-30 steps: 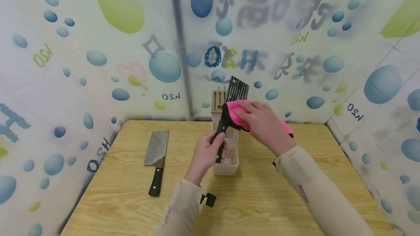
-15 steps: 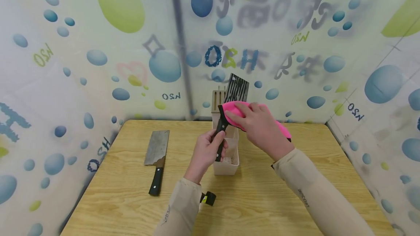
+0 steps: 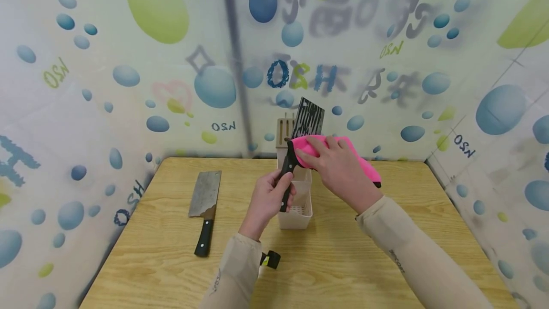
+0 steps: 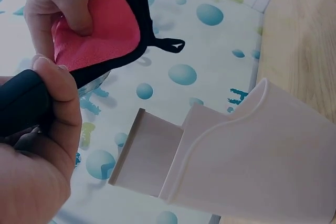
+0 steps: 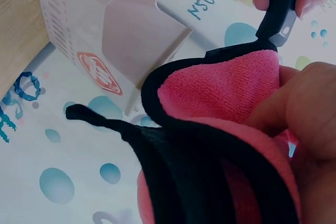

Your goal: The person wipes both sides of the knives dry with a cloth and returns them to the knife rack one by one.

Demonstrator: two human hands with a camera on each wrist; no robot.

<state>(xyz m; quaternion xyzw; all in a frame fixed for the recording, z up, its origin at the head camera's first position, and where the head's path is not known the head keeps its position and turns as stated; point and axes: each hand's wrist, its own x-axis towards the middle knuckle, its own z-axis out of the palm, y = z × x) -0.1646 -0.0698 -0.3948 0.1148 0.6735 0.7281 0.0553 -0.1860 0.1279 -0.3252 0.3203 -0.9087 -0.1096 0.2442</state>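
Pink, black-edged cloth point(image 5: 226, 87) partly hides the broad, dark-streaked blade point(image 3: 309, 117); toward the wooden table's point(image 3: 334, 261) far edge, my left hand point(image 3: 267, 198) grips its black handle point(image 3: 289, 160), my inward-angled right hand point(image 3: 341, 168) pinches the cloth

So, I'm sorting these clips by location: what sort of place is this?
Probably a staged work booth rather than a real kitchen: bubble-printed sheeting backs and flanks a wood-grain table, where a pale knife holder and a cleaver sit.

A cleaver point(image 3: 206, 201) lies on a wooden table point(image 3: 150, 232), left of a pale holder point(image 3: 295, 222); blue and green bubbles point(image 3: 215, 86) dot the walls point(image 3: 171, 56).
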